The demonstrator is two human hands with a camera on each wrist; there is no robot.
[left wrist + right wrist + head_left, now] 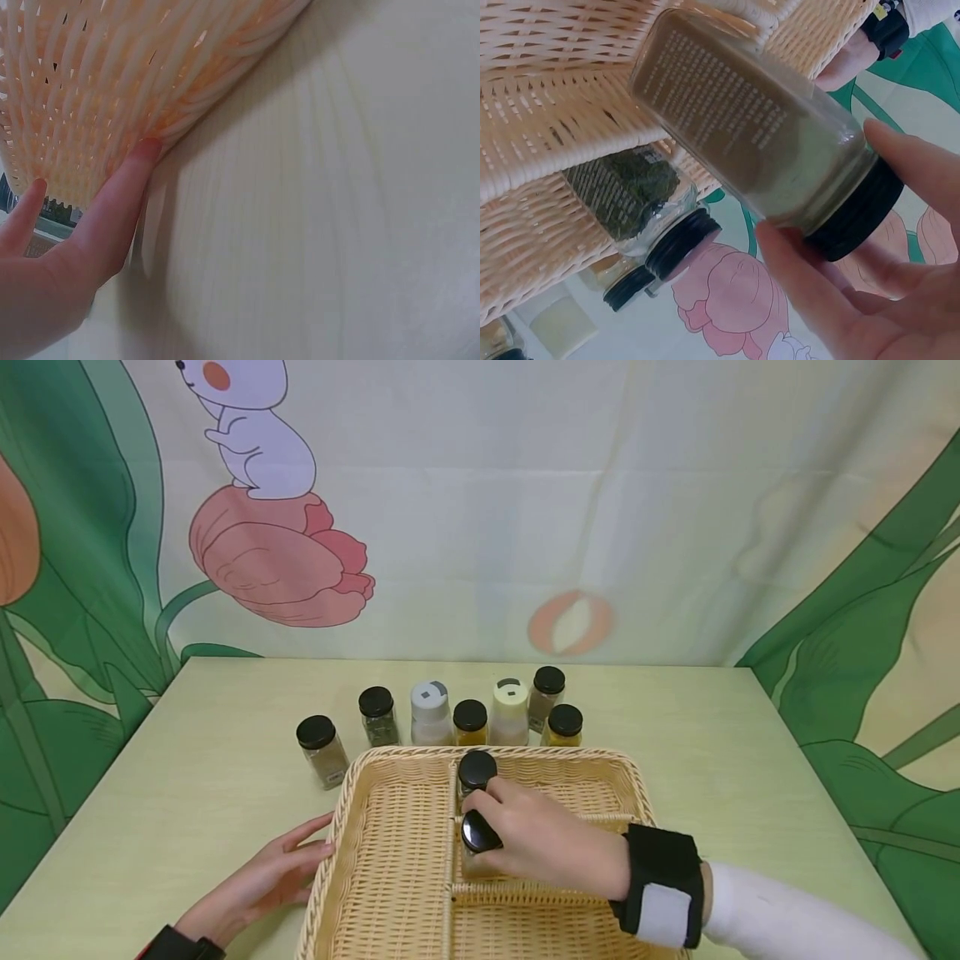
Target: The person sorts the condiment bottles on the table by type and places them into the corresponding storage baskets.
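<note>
My right hand (543, 839) grips a spice jar (731, 127) near its black lid. Brownish powder fills much of this clear jar, which is over a right-side compartment of the woven basket (397, 852). In the compartment just behind stands a jar of dried green leaves (634, 191), its black lid (477, 767) close to my right fingers. On the left, my left hand (270, 877) rests against the basket's outer wall, fingers extended. Seen from the left wrist, the fingertips (148, 147) touch the weave low down, near the table.
Behind the basket stand white-capped (431, 714) and cream-capped (511, 714) shakers among several black-lidded jars. One black-lidded jar (326, 756) stands beside the basket's back left corner. Dividers (448, 893) split the basket. A printed cloth (465, 527) hangs behind the table.
</note>
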